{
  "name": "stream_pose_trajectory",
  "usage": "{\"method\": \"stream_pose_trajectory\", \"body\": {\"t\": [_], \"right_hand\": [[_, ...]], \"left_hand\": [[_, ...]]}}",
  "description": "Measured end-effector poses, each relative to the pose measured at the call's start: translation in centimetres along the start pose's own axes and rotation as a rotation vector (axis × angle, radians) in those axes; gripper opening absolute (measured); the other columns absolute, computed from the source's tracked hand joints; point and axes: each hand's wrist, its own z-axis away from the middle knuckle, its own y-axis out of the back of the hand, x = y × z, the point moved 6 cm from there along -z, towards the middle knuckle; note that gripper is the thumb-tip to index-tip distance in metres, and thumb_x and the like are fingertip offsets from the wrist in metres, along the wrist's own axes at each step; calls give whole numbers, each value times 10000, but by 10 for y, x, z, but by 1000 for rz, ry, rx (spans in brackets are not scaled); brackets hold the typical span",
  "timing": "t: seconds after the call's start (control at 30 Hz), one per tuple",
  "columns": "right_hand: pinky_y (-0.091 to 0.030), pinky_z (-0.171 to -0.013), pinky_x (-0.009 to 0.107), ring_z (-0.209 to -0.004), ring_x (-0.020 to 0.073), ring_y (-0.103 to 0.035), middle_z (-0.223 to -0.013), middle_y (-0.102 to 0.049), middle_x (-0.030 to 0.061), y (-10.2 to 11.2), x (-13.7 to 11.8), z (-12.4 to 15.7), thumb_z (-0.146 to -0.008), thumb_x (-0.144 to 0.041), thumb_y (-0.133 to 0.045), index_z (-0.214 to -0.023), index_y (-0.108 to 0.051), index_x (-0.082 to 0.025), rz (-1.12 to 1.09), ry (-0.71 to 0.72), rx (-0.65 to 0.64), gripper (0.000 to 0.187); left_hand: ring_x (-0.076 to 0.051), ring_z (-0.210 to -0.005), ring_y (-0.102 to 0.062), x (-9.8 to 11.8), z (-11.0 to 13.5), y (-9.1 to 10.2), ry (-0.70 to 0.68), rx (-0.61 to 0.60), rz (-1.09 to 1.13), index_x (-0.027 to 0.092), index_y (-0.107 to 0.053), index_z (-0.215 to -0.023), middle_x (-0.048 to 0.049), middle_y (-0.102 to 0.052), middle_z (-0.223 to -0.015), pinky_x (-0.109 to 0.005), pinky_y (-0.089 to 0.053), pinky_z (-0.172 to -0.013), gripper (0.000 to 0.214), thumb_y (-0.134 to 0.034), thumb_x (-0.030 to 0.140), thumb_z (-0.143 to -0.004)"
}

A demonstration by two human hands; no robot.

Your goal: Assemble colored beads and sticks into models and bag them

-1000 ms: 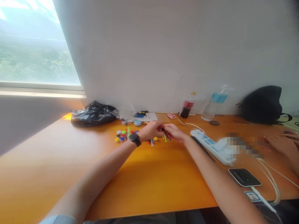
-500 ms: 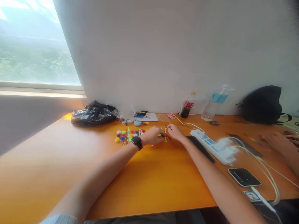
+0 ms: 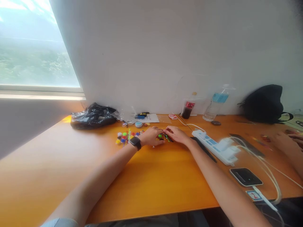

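My left hand (image 3: 151, 136), with a black watch (image 3: 135, 142) on the wrist, rests low on the orange table (image 3: 151, 183), fingers curled over small coloured sticks and pieces (image 3: 165, 137). My right hand (image 3: 177, 135) lies just to its right, its fingers bent down onto the same little pile. Whether either hand grips a piece is too small to make out. A cluster of small coloured round caps and sticks (image 3: 125, 137) lies left of my left hand.
A black plastic bag (image 3: 93, 115) sits at the back left by the wall. Behind the hands lie a paper with tools (image 3: 146, 117), a cola bottle (image 3: 188, 110) and a water bottle (image 3: 216, 107). A white power strip (image 3: 216, 147), phone (image 3: 245, 177), cables, black bag (image 3: 265, 103) and another person's hand (image 3: 285, 143) are on the right.
Both hands have dropped from a raised pinch on a thin stick down onto the table pile. The view has shifted slightly.
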Motion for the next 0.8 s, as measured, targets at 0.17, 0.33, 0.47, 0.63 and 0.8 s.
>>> {"method": "stream_pose_trajectory", "body": {"t": [0.17, 0.33, 0.47, 0.63, 0.8], "right_hand": [[-391, -685, 262, -778, 188, -589, -886, -699, 37, 7, 13, 1, -928, -432, -633, -931, -653, -197, -4, -2, 2, 236], [-382, -652, 266, -695, 177, -572, -801, -688, 36, -2, 19, 1, -918, -282, -581, -902, -635, -194, -22, -71, 30, 104], [-370, -607, 259, -643, 163, -556, -748, -665, 13, -19, 13, 0, -862, -272, -656, -918, -660, -186, -50, -64, 10, 103], [-406, -612, 255, -622, 150, -547, -721, -652, -10, -29, 0, 0, -847, -299, -686, -899, -709, -188, -111, -11, -23, 125], [-509, -900, 353, -993, 239, -658, -1133, -707, 132, -26, -4, -2, -935, -301, -590, -1080, -713, -165, -169, -25, 99, 234]], "left_hand": [[-255, -953, -675, -3, 2, -4, 66, -29, -10, 200, -740, -1063, -92, -746, -951, -326, -471, -896, 294, -725, 427, -876], [-273, -953, -681, -4, 2, 4, 88, -28, -21, 210, -749, -1079, -86, -757, -920, -339, -481, -904, 310, -735, 406, -838], [-289, -1015, -693, -9, 2, 7, 107, 16, -16, 212, -743, -1175, -107, -771, -1007, -354, -498, -934, 394, -739, 425, -843], [-285, -1088, -694, -19, 2, 26, 160, 108, 3, 190, -740, -1198, -133, -771, -1121, -354, -498, -967, 337, -645, 399, -951], [-232, -902, -706, -35, 5, 85, 263, 231, 69, 172, -756, -1068, -98, -779, -969, -319, -508, -870, 462, -392, 457, -1085]]}}
